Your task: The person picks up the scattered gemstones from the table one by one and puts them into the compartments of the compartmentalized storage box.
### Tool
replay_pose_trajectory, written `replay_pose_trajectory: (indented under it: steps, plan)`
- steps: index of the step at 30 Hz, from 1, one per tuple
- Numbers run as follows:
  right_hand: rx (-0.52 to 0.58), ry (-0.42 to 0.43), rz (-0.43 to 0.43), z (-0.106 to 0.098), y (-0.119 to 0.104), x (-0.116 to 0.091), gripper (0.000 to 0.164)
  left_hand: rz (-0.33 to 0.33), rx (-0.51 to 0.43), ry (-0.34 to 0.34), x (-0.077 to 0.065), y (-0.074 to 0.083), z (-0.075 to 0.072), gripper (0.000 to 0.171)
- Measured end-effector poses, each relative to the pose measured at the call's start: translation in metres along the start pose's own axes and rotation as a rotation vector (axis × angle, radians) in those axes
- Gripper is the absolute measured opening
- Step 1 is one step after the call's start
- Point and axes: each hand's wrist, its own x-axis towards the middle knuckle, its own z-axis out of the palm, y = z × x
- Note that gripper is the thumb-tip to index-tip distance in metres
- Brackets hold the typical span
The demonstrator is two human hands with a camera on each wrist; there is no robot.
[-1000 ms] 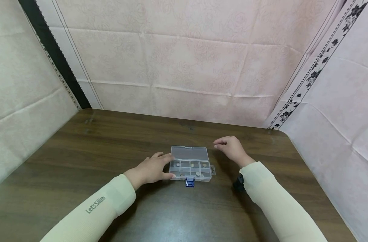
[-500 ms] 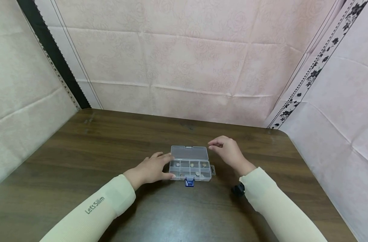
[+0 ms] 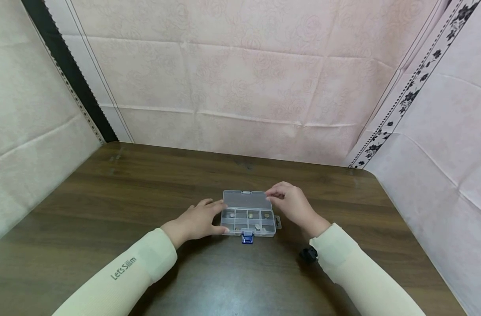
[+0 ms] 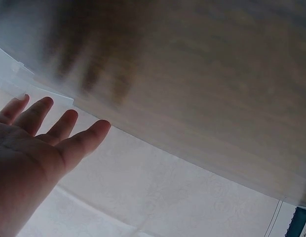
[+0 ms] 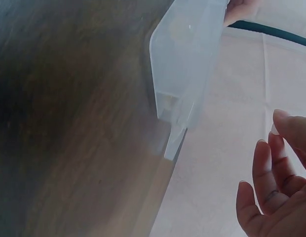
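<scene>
A clear plastic compartment box [image 3: 229, 222] lies on the table with its lid [image 3: 247, 200] folded back and a blue latch [image 3: 247, 238] at the front. Several small, round, pale pieces sit in its compartments, too small to identify. At the box's left side rests my left hand [image 3: 198, 221], fingers spread and fairly straight, thumb and forefinger touching its edge. My right hand [image 3: 291, 202] is by the lid's right edge. In the right wrist view, its thumb and forefinger pinch a small white piece [image 5: 274, 130], mostly hidden by the fingertips.
The brown wooden table [image 3: 153, 184] extends around the box on all sides. Pale patterned cloth [image 3: 256, 87] hangs behind it and along both sides. A hanging tab [image 3: 278, 222] sticks out from the box's right end.
My right hand has moved left and slightly toward me, from beyond the box's right side to the lid's right edge. The left hand and the box stay in place.
</scene>
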Motion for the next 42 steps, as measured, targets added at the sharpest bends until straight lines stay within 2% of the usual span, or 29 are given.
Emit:
replay_pose_trajectory:
  steps: [11, 20, 33, 42]
  plan:
    - [-0.010, -0.025, -0.024, 0.004, -0.006, -0.003, 0.015, 0.004, -0.006, -0.003, -0.001, 0.001, 0.002, 0.073]
    - [-0.002, -0.065, -0.005, 0.009, -0.016, -0.003, 0.015, 0.002, 0.010, -0.002, -0.001, 0.003, 0.002, 0.073]
    - [0.003, -0.092, -0.095, 0.021, -0.031, -0.003, 0.014, -0.017, 0.027, -0.003, 0.002, 0.002, 0.001, 0.073]
    - [-0.019, -0.154, -0.156, 0.033, -0.041, -0.001, 0.014, -0.010, 0.038, -0.006, 0.000, 0.003, -0.001, 0.073]
